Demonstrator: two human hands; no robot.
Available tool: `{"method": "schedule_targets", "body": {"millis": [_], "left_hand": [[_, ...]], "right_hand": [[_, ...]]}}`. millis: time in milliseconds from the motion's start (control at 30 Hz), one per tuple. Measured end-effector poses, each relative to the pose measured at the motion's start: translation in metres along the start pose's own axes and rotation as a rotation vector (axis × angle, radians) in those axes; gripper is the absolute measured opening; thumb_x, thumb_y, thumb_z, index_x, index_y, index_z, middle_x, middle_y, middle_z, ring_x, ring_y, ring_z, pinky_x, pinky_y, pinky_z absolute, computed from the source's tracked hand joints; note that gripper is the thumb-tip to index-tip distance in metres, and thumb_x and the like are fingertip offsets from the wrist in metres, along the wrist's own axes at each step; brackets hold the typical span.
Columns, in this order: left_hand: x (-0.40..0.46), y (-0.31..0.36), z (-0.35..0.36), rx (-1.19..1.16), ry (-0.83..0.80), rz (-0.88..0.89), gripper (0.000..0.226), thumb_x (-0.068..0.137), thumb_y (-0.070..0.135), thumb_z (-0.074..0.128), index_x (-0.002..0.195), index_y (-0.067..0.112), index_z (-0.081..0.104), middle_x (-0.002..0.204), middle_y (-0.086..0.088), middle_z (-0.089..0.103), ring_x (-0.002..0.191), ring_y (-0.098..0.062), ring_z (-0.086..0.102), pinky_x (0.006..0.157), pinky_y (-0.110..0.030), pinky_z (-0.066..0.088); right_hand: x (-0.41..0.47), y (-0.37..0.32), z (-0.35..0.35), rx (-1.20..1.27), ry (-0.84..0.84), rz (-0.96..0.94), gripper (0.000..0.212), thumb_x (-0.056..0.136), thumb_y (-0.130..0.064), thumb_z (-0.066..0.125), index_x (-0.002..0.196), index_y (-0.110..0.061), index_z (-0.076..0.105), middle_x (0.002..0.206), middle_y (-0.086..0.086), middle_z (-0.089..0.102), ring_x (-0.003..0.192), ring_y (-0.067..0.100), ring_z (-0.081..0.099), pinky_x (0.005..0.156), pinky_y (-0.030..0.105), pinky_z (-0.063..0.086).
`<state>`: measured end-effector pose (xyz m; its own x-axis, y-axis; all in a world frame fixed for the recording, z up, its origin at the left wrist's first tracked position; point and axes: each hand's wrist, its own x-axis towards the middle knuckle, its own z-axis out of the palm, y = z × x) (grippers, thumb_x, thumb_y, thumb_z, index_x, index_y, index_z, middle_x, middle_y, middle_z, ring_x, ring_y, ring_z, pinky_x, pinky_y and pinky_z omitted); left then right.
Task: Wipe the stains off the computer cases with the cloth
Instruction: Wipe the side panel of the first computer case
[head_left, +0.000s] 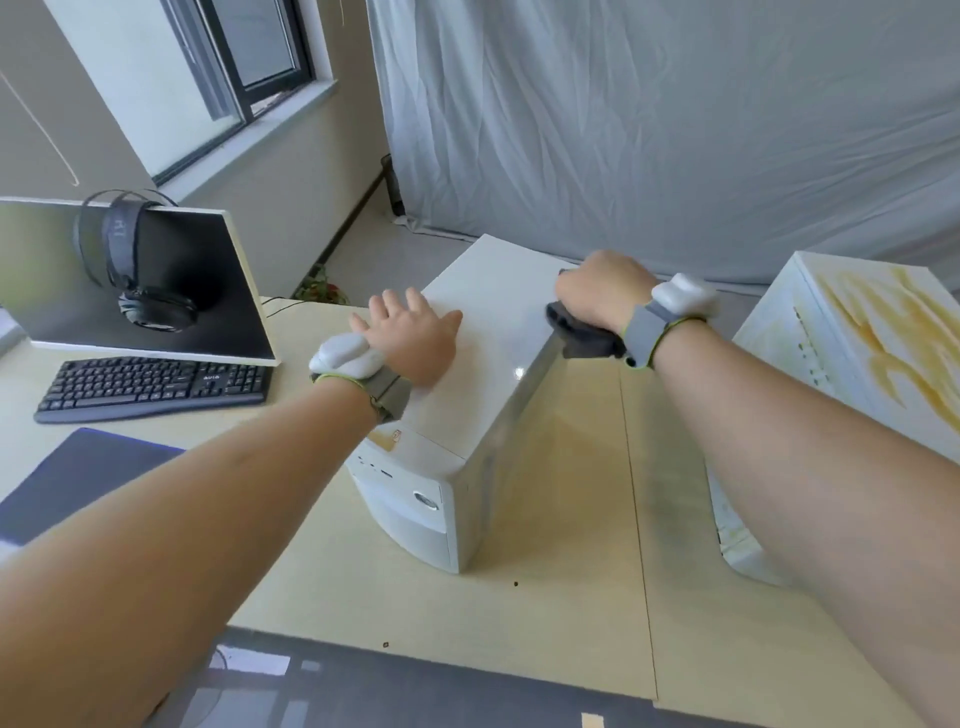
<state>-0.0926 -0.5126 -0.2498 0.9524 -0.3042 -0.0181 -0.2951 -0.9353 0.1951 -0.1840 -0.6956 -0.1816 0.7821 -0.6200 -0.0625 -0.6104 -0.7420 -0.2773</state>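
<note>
Two hands were on the near case (483, 332), which stood upright on the table (571, 519). The left hand (415, 338) lay flat on its top, fingers spread, gripping nothing. The right hand (602, 296) was closed over a dark cloth (582, 332), pressing it against the top right edge of the case, where the top met the shiny side panel. Both wrists wore grey straps with white lumps on them. The top of that case looked clean and white from where I stood.

To the right, apart from the first, stood a second case (852, 353), its upper face streaked with yellow-brown stains (893, 343). On the left of the table sat a keyboard (156, 387), with a monitor (156, 280) behind it and headphones (135, 260) hung over the monitor's top edge. A dark mat (83, 478) lay nearer, by the left forearm. Behind the table hung a creased pale sheet (675, 130), and a window (234, 62) was set in the wall on the left.
</note>
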Motion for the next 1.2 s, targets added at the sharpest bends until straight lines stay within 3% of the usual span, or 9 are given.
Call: {"method": "schedule_targets", "body": {"millis": [100,233,367,500,600,767,967,1100,1200], "left_hand": [[-0.042,-0.002,-0.001,0.030,-0.039,-0.087,0.068,0.102,0.057,0.023,0.151,0.010,0.031,0.164,-0.016,0.022,0.153,-0.030,0.010,0.121,-0.058,0.009],[-0.074,-0.006,0.013,0.020,0.004,-0.189,0.065,0.101,0.056,0.024,0.148,0.013,0.035,0.167,-0.016,0.014,0.155,-0.033,0.003,0.119,-0.064,0.003],[-0.077,-0.004,0.023,0.032,0.046,-0.162,0.063,0.102,0.056,0.024,0.147,0.013,0.035,0.167,-0.018,0.013,0.155,-0.035,0.002,0.118,-0.066,0.002],[-0.070,-0.010,0.022,0.050,0.049,-0.105,0.061,0.102,0.055,0.024,0.145,0.013,0.036,0.166,-0.018,0.015,0.154,-0.036,0.004,0.118,-0.067,0.002],[-0.060,-0.024,0.019,0.074,0.049,-0.004,0.060,0.102,0.054,0.022,0.145,0.014,0.036,0.164,-0.016,0.020,0.152,-0.035,0.008,0.117,-0.067,0.005],[-0.031,-0.058,0.017,0.119,0.032,0.233,0.054,0.098,0.060,0.017,0.128,0.020,0.039,0.152,-0.012,0.032,0.145,-0.034,0.021,0.111,-0.066,0.019],[0.019,-0.090,0.002,0.111,-0.057,0.552,0.057,0.097,0.063,0.011,0.134,0.029,0.038,0.149,-0.007,0.035,0.141,-0.035,0.028,0.112,-0.061,0.024],[0.044,-0.101,-0.009,0.073,-0.091,0.626,0.050,0.107,0.051,0.021,0.154,0.039,0.035,0.166,0.007,0.024,0.154,-0.024,0.016,0.122,-0.058,0.007],[0.058,-0.100,-0.019,0.172,-0.110,0.670,0.049,0.107,0.054,0.016,0.155,0.051,0.023,0.167,0.012,0.017,0.155,-0.017,0.012,0.124,-0.056,0.002]], "right_hand": [[0.047,0.007,-0.001,0.003,0.109,-0.026,0.029,0.096,-0.029,0.047,0.099,-0.004,0.062,0.125,0.024,0.059,0.091,0.039,0.057,0.076,0.035,0.042],[0.077,-0.007,0.014,-0.079,0.079,-0.082,0.035,0.102,-0.029,0.044,0.121,-0.004,0.060,0.139,0.023,0.041,0.110,0.044,0.057,0.096,0.042,0.044],[0.081,-0.011,0.031,-0.027,-0.035,-0.084,0.038,0.098,-0.015,0.043,0.130,0.003,0.052,0.139,0.029,0.044,0.128,0.042,0.047,0.099,0.044,0.040],[0.078,-0.009,0.028,-0.010,-0.026,-0.047,0.040,0.098,-0.017,0.043,0.129,0.004,0.055,0.139,0.028,0.047,0.129,0.041,0.046,0.102,0.044,0.039],[0.065,-0.004,0.027,-0.084,-0.001,-0.022,0.040,0.103,-0.017,0.031,0.130,0.000,0.054,0.135,0.024,0.051,0.126,0.039,0.047,0.103,0.041,0.036],[0.043,0.017,0.033,-0.126,0.019,0.044,0.038,0.098,-0.021,0.033,0.125,-0.007,0.055,0.129,0.021,0.054,0.121,0.038,0.048,0.092,0.039,0.038],[-0.004,0.033,0.028,-0.219,-0.034,0.097,0.030,0.097,-0.014,0.042,0.107,-0.007,0.070,0.115,0.016,0.067,0.104,0.034,0.064,0.081,0.032,0.043],[-0.032,0.042,0.036,-0.198,-0.092,0.175,0.028,0.092,-0.015,0.041,0.074,-0.008,0.062,0.089,0.013,0.065,0.073,0.028,0.058,0.070,0.030,0.042],[-0.060,0.037,0.040,-0.184,-0.115,0.242,0.032,0.096,-0.016,0.038,0.068,-0.011,0.053,0.076,0.009,0.053,0.067,0.026,0.052,0.067,0.030,0.038]]}}
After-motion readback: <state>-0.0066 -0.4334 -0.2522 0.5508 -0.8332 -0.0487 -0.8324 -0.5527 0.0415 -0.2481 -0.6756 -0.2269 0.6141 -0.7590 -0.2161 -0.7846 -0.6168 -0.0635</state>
